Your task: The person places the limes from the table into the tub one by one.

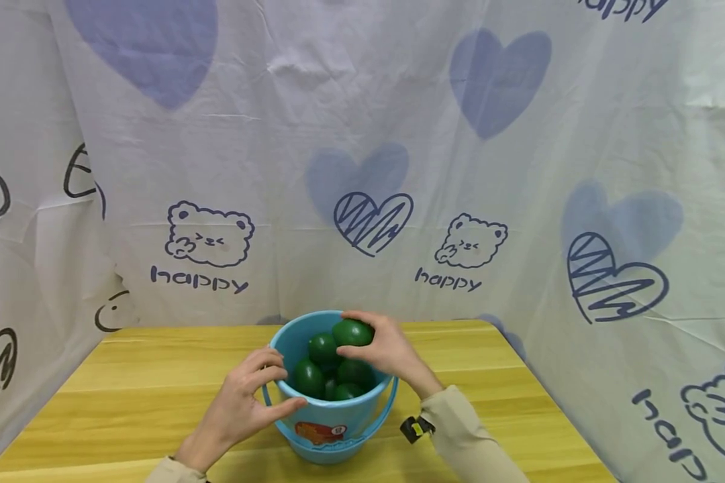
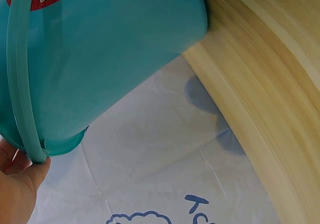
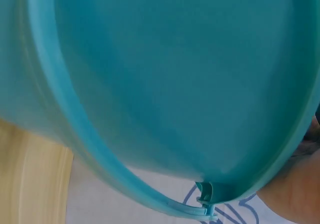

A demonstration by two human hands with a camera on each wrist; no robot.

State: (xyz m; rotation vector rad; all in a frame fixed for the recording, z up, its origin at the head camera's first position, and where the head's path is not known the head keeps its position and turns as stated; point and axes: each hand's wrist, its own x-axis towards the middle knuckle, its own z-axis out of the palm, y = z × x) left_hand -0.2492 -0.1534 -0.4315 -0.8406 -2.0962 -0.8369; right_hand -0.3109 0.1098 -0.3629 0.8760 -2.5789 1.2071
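Observation:
A light blue bucket (image 1: 323,416) stands upright, with several smooth, dark green oval fruits (image 1: 308,377) like avocados inside. My left hand (image 1: 242,396) grips its left rim, fingertips over the edge and thumb along the front. In the left wrist view, the fingers and thumb of that left hand (image 2: 22,181) are at the rim beside the handle (image 2: 22,78). At the bucket's right back, my right hand (image 1: 387,345) holds one avocado (image 1: 352,333) between thumb and fingers, over the others. In the right wrist view only part of the right hand (image 3: 295,191) shows, behind the rim.
The bucket stands on a yellow wood-grain table (image 1: 163,376). Its handle hangs down at the front, across a red sticker (image 1: 320,433). A pale cloth (image 1: 278,134) printed with hearts and bears hangs behind the table and along both sides.

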